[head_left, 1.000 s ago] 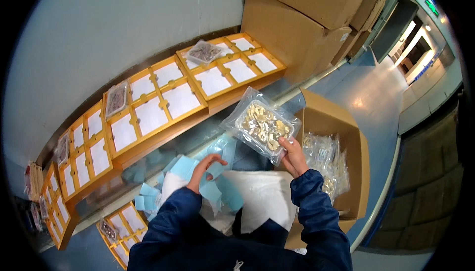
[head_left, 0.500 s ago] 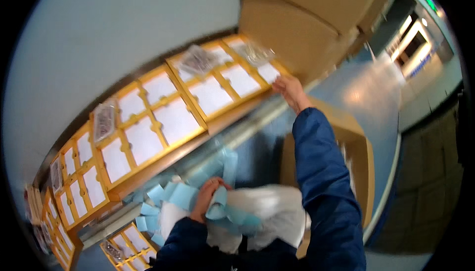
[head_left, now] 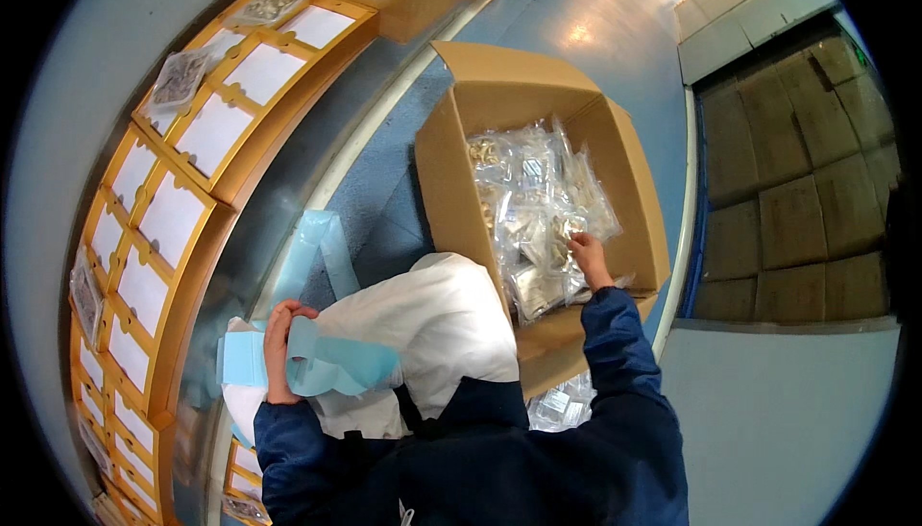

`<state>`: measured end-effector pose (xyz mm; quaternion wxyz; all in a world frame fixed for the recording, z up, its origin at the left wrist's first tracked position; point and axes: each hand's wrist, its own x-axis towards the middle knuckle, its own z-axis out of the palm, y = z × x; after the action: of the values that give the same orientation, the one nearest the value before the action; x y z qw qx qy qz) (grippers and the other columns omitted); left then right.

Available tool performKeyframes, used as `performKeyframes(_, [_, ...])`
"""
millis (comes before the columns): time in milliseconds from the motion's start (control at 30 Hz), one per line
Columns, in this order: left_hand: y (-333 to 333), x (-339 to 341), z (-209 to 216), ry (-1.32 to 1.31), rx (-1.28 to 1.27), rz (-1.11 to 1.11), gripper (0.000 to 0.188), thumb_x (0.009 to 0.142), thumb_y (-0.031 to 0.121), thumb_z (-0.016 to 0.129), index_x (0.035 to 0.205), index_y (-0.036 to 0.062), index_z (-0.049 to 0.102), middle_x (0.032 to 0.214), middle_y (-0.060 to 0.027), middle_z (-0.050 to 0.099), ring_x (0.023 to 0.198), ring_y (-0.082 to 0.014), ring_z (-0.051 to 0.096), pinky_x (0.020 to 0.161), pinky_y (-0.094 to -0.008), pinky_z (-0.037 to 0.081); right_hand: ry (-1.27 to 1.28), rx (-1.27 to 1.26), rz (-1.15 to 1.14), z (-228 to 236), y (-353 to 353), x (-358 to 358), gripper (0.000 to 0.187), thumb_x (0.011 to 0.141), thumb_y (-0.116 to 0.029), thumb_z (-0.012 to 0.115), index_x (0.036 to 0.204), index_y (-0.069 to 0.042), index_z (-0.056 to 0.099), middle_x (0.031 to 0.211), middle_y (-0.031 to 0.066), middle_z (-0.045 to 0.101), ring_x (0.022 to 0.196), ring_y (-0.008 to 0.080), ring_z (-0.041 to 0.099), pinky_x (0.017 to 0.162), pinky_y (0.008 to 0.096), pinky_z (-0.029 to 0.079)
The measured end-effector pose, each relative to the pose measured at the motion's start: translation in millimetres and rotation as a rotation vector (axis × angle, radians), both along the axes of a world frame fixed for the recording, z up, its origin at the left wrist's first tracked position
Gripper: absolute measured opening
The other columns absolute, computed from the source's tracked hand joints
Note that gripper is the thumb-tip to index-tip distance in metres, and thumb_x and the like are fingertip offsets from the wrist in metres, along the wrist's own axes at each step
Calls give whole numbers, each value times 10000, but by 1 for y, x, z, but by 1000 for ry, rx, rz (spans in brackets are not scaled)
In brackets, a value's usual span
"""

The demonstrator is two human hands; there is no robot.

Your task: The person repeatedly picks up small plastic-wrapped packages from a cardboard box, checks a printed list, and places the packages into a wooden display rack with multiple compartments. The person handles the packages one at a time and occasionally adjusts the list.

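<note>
On the left, my left hand (head_left: 278, 347) is closed around a roll of light blue strip (head_left: 305, 361), close to my white-clad leg. One loose length of the strip lies across the leg, and another blue band (head_left: 325, 247) loops beyond it. My right hand (head_left: 591, 259) reaches into an open cardboard box (head_left: 447, 180) on my right. Its curled fingers pinch at a clear plastic bag (head_left: 567, 234) on top of the pile. Several such bags fill the box, with pale, beige pieces inside; what exactly they contain is too small to tell.
Yellow-framed trays with white panels (head_left: 173, 219) line the wall on the left, with clear packs (head_left: 180, 79) on some. More plastic bags (head_left: 562, 405) lie beside the box, near my right sleeve. Stacked brown cartons (head_left: 788, 190) stand far right, across the blue floor (head_left: 586, 22).
My view has turned to the right. My right hand has gone from the tray edge, where it was lifted, down into the cardboard box. My left hand still holds the blue roll.
</note>
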<state>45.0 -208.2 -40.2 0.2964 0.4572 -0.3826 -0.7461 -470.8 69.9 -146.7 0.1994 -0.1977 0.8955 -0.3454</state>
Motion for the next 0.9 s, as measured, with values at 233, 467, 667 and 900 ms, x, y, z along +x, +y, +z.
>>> performKeyframes(233, [17, 17, 17, 16, 59, -17, 250, 963, 265, 378, 1048, 66, 502, 871, -26, 593, 654, -62, 495, 576, -166, 380, 198, 441, -299, -57, 66, -11, 510, 687, -358, 730, 939, 66, 602, 828, 246, 615, 779, 356, 615, 692, 402, 494])
performKeyframes(467, [52, 21, 54, -182, -107, 80, 217, 963, 246, 381, 993, 83, 521, 843, -33, 627, 446, -41, 358, 378, -192, 248, -534, -245, -445, -50, 57, -5, 113, 795, -155, 658, 843, -64, 613, 665, 18, 571, 528, 123, 522, 500, 271, 469])
performKeyframes(667, [69, 23, 67, -330, -193, -33, 248, 955, 277, 396, 1005, 70, 524, 880, -25, 620, 694, -78, 492, 563, -201, 373, -547, -517, -324, 68, 82, 27, 130, 808, -65, 630, 929, -40, 590, 735, -21, 568, 598, 87, 555, 540, 216, 471])
performKeyframes(900, [90, 46, 41, -342, -224, -77, 297, 932, 285, 396, 1049, 66, 560, 813, 2, 548, 765, -85, 490, 692, -214, 384, -499, -614, -5, 161, 90, 97, 278, 782, -9, 637, 1048, -29, 559, 716, -74, 510, 642, 23, 469, 554, 158, 352])
